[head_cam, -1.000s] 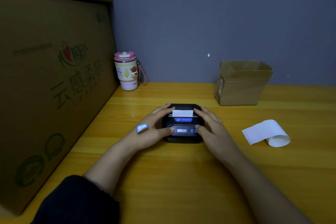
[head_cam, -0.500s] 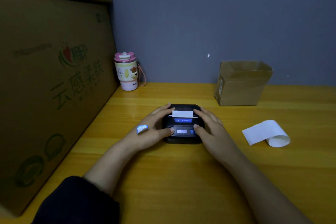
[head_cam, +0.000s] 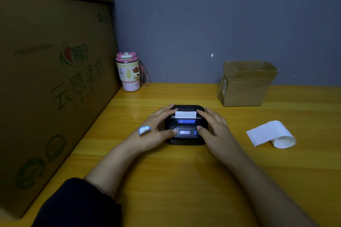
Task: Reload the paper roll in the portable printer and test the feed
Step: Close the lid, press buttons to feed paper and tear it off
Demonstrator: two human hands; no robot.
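A small black portable printer (head_cam: 186, 139) sits on the wooden table (head_cam: 184, 180) in front of me, its lid closed and its small display lit. A short white paper strip (head_cam: 185, 114) sticks up from its slot. My left hand (head_cam: 156, 127) rests against the printer's left side, fingers along the top edge and thumb on the front panel. My right hand (head_cam: 214, 127) mirrors it on the right side, thumb beside the blue button. A partly unrolled white paper roll (head_cam: 271, 134) lies on the table to the right, apart from both hands.
A large printed cardboard box (head_cam: 51, 79) walls off the left side. A pink-lidded tumbler (head_cam: 128, 72) stands at the back left near the grey wall. A small open cardboard box (head_cam: 245, 84) stands at the back right.
The printer and both hands have shifted very slightly; the right thumb moved a little on the front panel. The paper strip looks the same length.
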